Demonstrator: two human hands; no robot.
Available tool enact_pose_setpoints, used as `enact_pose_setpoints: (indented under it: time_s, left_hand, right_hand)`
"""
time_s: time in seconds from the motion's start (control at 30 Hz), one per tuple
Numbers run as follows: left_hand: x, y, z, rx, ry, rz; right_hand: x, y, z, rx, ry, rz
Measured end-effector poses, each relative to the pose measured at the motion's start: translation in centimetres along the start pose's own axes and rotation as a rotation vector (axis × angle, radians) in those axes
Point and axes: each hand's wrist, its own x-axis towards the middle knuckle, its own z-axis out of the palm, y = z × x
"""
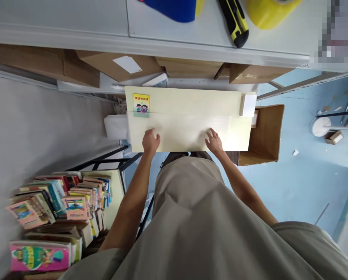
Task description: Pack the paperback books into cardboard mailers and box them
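My left hand rests low on a pale yellow board, its thumb apart from the fingers. Farther right, my right hand touches down with spread fingers. Both lie on a thin translucent plastic sheet that covers much of the board's near half. A small yellow and green booklet with cartoon children lies at the upper left, its lower edge under the sheet. At the board's right end sits a stack of small white cards or paper. Neither hand grips anything.
A grey shelf above carries a utility knife, a yellow tape roll and a blue object. Cardboard boxes line the level below. An open carton stands right. Piled books fill the lower left.
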Motion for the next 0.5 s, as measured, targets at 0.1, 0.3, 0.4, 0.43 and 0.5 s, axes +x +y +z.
enact_pose_setpoints:
  time_s: [0.1, 0.3, 0.4, 0.43, 0.5]
  left_hand:
    - [4.3, -0.8, -2.7, -0.097, 0.15, -0.022]
    - [13.6, -0.2, -6.3, -0.09, 0.19, -0.104]
    - [16.5, 0.7, -6.8, -0.06, 0.14, -0.204]
    - [17.2, 0.8, -6.9, -0.046, 0.113, -0.241]
    - [18.1, 1.0, -7.2, -0.018, 0.058, -0.265]
  right_hand:
    - [-0.4, -0.5, 0.6, 0.002, 0.012, 0.058]
    - [-0.8, -1.1, 0.5, 0.03, -0.076, 0.165]
    - [-0.7, -1.7, 0.4, 0.042, -0.099, 0.195]
    - [-0.6, -1.8, 0.4, 0.047, -0.098, 0.203]
    - [-0.5, -2.1, 0.6, 0.061, -0.088, 0.216]
